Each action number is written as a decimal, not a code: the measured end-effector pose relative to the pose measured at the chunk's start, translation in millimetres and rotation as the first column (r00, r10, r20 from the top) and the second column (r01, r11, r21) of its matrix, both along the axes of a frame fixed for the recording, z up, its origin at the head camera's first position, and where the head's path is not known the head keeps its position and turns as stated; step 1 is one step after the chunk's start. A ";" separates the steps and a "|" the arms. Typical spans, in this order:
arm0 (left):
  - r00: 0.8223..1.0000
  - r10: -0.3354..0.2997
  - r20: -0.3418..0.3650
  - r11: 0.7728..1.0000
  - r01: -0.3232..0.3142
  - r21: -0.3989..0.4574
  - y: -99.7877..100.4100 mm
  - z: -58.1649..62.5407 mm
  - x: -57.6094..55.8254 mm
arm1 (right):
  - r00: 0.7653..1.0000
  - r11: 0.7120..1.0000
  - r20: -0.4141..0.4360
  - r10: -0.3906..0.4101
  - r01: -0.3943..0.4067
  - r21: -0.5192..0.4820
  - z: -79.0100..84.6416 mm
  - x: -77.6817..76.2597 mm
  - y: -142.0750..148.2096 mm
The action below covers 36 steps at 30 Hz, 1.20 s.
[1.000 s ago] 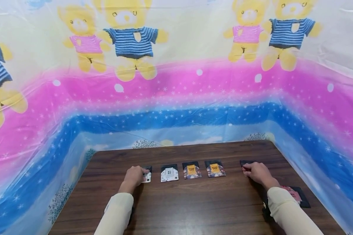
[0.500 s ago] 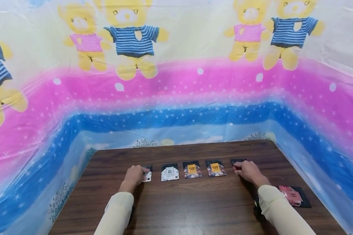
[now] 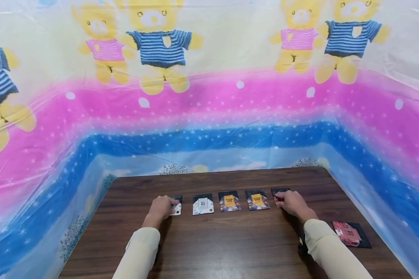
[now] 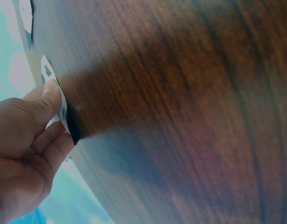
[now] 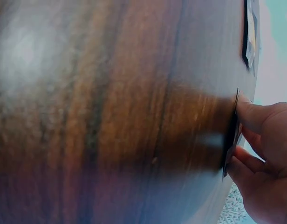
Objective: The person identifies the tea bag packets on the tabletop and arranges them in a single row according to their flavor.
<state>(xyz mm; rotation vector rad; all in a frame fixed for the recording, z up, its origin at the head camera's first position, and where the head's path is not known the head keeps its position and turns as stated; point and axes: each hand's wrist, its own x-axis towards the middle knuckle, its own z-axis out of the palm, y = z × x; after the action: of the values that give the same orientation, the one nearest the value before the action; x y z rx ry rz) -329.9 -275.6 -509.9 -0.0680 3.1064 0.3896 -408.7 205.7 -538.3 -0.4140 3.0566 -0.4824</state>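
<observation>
In the head view my left hand (image 3: 161, 208) is at the left end of a row of flat sachets, its fingers on a white-and-black sachet (image 3: 177, 207). In the left wrist view the thumb and curled fingers grip that sachet (image 4: 64, 109) by its edges, low over the wood. My right hand (image 3: 292, 203) grips a red-and-black sachet (image 3: 277, 192) at the row's right end, largely covered by the fingers. The right wrist view shows this sachet (image 5: 232, 137) edge-on between thumb and fingers. Between the hands lie another white sachet (image 3: 203, 204) and two orange-labelled sachets, one left (image 3: 229, 201), one right (image 3: 257, 200).
One more red sachet (image 3: 349, 234) lies slightly turned beside the right forearm, near the right edge of the dark wooden table (image 3: 209, 240). A curtain (image 3: 209, 97) printed with bears hangs around the table's back and sides.
My right hand has slid leftward with the red sachet, bringing it close to the nearer orange-labelled one. The other red sachet is now fully uncovered by the forearm. My left hand stays in place.
</observation>
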 end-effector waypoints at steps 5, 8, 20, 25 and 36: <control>1.000 -0.002 -0.006 1.000 0.002 0.004 -1.8 -0.7 -0.1 | 0.999 1.000 -0.029 0.027 -0.027 -0.002 3.0 2.5 1.4; 1.000 0.005 -0.004 1.000 -0.005 0.003 -1.6 -0.5 0.6 | 0.997 0.999 -0.060 0.047 -0.047 0.011 3.6 5.9 5.7; 1.000 0.007 0.002 1.000 -0.007 0.016 -1.1 2.0 1.5 | 0.996 0.996 -0.086 0.012 -0.019 -0.084 15.6 22.2 50.1; 1.000 0.002 0.001 1.000 -0.002 0.026 -2.7 1.4 1.1 | 0.994 0.995 -0.108 0.007 -0.018 -0.098 14.5 35.0 75.1; 1.000 0.008 -0.001 1.000 -0.008 0.020 -0.2 4.5 3.5 | 0.998 0.998 -0.032 -0.059 0.058 -0.040 23.1 67.4 125.5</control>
<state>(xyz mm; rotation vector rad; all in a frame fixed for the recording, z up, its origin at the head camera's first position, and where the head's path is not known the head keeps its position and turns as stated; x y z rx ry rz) -326.5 -275.8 -505.4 -0.0808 3.1036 0.4211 -341.3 331.3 -515.2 -0.3376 3.1030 -0.5440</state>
